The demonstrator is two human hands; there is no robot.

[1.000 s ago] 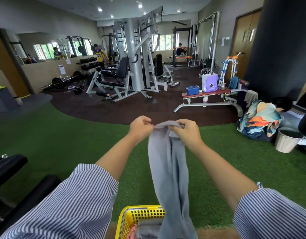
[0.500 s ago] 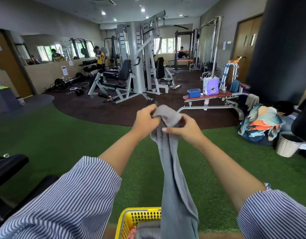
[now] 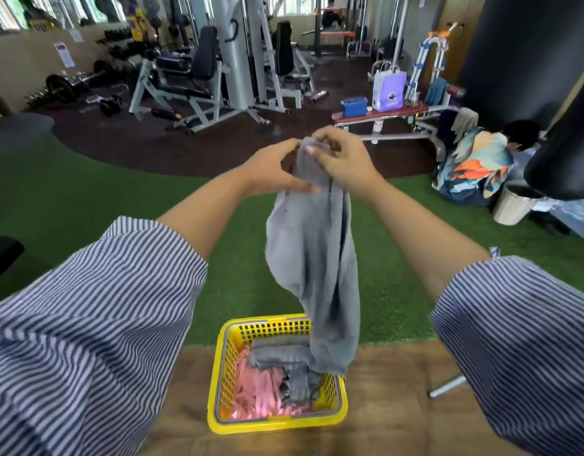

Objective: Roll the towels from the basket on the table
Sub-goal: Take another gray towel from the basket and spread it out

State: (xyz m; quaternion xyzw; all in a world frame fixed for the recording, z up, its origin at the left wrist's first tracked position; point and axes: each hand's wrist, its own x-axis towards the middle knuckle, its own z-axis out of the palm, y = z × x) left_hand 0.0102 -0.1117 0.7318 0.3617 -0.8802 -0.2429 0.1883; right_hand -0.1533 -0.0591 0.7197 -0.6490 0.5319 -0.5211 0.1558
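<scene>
Hands raised: left hand point(image 3: 270, 172) and right hand point(image 3: 345, 162) both pinch grey towel point(image 3: 317, 258) at top; towel hangs into yellow basket point(image 3: 277, 422) on table point(image 3: 399, 406)

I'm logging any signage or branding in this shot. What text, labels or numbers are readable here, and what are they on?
No text can be read with certainty.
Purple paper bag on the bench: dark logo with a line of print beneath, too small to read.
Paper notices on the low wall: print blurred.
Yellow and purple jersey on a far person: any number is blurred.
Grey towel, yellow basket: no markings legible.
</scene>
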